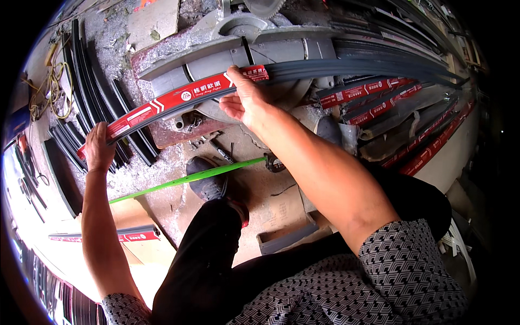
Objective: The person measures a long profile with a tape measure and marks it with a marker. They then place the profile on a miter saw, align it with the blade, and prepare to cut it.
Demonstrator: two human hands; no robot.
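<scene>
Nearest, at the bottom of the frame, a patterned shirt and dark trousers fill the view, with a dark shoe [208,181] planted on the dusty floor at centre and a green tape measure blade [184,180] running across beside it. Higher up, the left hand [98,149] at middle left curls its fingers around the lower end of a long dark profile wrapped in red film [179,100]. The right hand [245,100] at upper centre pinches the same strip with thumb above and fingers below, pressing it onto the bed of the chop saw [238,54]. Judging from this, the strip is positioned on the saw but looks uncut; the blade stands raised at the top edge. Cut black pieces [92,108] lie stacked at upper left, and more wrapped profiles [379,97] wait at upper right.
</scene>
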